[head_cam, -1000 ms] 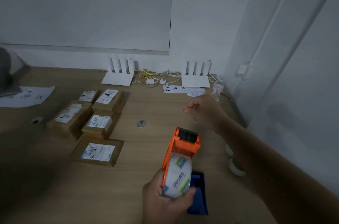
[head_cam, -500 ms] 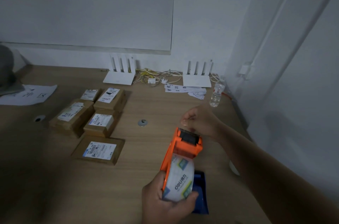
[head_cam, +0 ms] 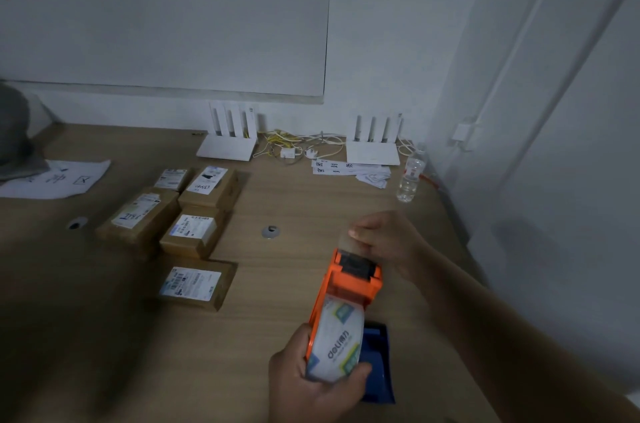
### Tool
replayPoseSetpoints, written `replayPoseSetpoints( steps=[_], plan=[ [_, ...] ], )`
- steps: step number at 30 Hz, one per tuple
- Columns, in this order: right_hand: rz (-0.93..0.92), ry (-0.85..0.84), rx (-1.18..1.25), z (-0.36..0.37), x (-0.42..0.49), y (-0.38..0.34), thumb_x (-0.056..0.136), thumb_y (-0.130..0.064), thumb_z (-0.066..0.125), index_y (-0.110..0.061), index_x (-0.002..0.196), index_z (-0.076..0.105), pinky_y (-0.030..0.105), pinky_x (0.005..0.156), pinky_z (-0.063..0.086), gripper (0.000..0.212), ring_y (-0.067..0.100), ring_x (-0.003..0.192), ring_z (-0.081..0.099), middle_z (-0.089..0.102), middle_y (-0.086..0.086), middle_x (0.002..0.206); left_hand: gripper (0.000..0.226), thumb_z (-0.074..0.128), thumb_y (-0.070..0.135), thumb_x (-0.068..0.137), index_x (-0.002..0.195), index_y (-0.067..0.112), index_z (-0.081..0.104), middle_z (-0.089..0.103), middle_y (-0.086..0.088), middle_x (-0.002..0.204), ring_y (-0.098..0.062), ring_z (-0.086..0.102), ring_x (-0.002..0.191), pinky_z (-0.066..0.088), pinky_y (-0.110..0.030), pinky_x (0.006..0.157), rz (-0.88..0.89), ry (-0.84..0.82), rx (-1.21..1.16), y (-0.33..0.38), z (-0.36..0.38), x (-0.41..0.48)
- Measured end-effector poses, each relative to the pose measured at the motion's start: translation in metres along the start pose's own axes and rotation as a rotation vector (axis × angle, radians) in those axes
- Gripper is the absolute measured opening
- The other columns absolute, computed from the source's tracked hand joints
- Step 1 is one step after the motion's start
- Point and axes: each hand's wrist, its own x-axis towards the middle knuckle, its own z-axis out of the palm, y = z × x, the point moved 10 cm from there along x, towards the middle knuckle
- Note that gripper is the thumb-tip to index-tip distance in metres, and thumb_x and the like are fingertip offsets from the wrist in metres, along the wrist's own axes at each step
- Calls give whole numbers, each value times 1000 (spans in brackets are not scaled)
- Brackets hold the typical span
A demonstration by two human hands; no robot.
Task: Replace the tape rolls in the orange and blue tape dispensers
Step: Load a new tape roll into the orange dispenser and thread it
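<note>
- The orange plastic tape dispenser (head_cam: pixel 349 287) is held up above the wooden table (head_cam: pixel 294 201), its cutter end pointing away from the person, with a white printed roll of tape (head_cam: pixel 337 341) already seated in its frame.
- The left hand (head_cam: pixel 311 384) is wrapped around the near end of the orange dispenser, thumb and fingers closed over the roll and the frame together.
- The right hand (head_cam: pixel 388 242) sits at the far end of the orange dispenser, fingers pinched on what looks like a clear tape tail (head_cam: pixel 346 242) at the black cutter mouth; the exact grip is hard to make out.
- Judged on handling: the dispenser looks light and stiff, so a firm hold on the frame sides suits it. The tail is thin, limp and sticky, best taken by its very end, clear of the cutter teeth.
- Directly under the orange dispenser, lying on the table, is a blue plastic dispenser (head_cam: pixel 375 363); I see no roll in it.
- Left of the orange dispenser lies a group of brown cardboard parcels (head_cam: pixel 194 232) with white labels.
- Beyond it, near the wall, stand a clear plastic water bottle (head_cam: pixel 410 176) and two white routers (head_cam: pixel 372 145).
</note>
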Motion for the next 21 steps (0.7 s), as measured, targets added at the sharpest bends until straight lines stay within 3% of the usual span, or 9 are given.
replayPoseSetpoints(
  steps=[3,6,8,10,12,16,19,21],
  plan=[
    [-33,59,77,-9,-1,1,89,1,62,26,91,59,18,50,39,26,22,67,43,51,16,72,50,88,40,38,87,46,78,81,7,66,-2,73,56,54,-5,58,11,0,-16,0,1,-1],
    [33,143,309,-19,-12,15,93,-2,56,14,84,66,27,61,45,21,23,67,52,58,17,78,49,87,40,38,85,45,78,81,7,65,-1,72,56,52,-3,57,26,13,-31,2,2,-2],
    [93,198,452,-24,-25,38,94,-6,55,5,90,69,31,64,48,18,24,69,59,65,18,82,44,86,39,39,82,48,79,80,8,62,1,70,53,52,-4,56,53,29,-36,4,1,-1],
    [160,203,571,-20,-40,72,95,-10,54,8,103,67,35,68,50,24,28,73,63,69,24,91,41,87,38,41,80,48,79,81,3,64,-2,70,54,54,-8,56,61,58,-67,3,-1,1],
    [231,138,638,-5,-54,102,93,-21,58,9,113,64,40,75,52,36,34,83,64,66,32,106,40,91,32,43,80,45,81,82,1,68,-5,71,56,55,-10,55,44,99,-98,0,-2,3],
    [296,-120,810,42,-79,115,66,-43,81,-3,115,66,47,89,48,65,35,97,62,65,25,112,48,99,20,51,93,34,82,83,6,69,4,71,57,54,-6,56,51,121,-170,9,-1,9],
    [257,-220,933,59,-88,110,81,-40,69,-2,136,52,57,110,36,69,42,123,54,56,28,135,44,97,15,48,88,20,81,83,0,72,2,71,57,55,-11,55,46,94,-150,10,-1,12],
    [254,-236,1023,65,-91,108,93,-34,55,0,143,41,60,117,25,62,44,135,43,45,31,145,38,89,26,45,80,15,79,82,-2,72,1,71,58,55,-10,55,43,78,-217,13,1,14]
  ],
)
